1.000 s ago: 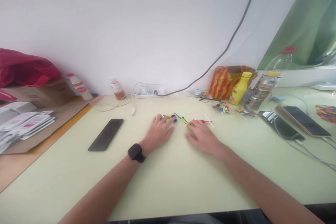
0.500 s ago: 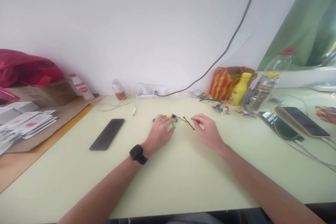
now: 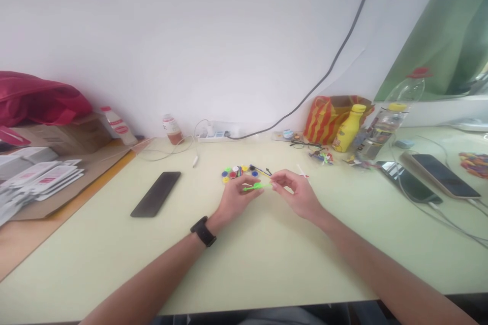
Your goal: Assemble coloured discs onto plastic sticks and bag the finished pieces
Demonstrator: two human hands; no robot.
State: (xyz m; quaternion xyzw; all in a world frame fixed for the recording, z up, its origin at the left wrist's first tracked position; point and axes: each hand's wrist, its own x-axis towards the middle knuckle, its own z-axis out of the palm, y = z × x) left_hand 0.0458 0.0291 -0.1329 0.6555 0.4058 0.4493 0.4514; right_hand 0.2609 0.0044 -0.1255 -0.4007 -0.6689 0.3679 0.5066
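We're handling the green piece [image 3: 254, 187], left grip [image 3: 235, 200] pinching it, right grip [image 3: 298, 194] alongside, its hold unclear; next likely needs steadiness.

At the centre of the frame, a bright green piece [image 3: 255, 186] is held between the thumb and fingers of the left hand [image 3: 237, 195]. Just right of it, the fingertips of the right hand [image 3: 297, 193] are brought close together — whether anything is gripped there cannot be told. A black watch [image 3: 204, 231] is worn on the left wrist. Just above the left hand, coloured discs [image 3: 232, 174] are clustered on the pale table [image 3: 267, 264]. A dark phone [image 3: 156, 194] is laid left of centre; at the upper right, a grey cable [image 3: 345, 43] is seen against the wall.
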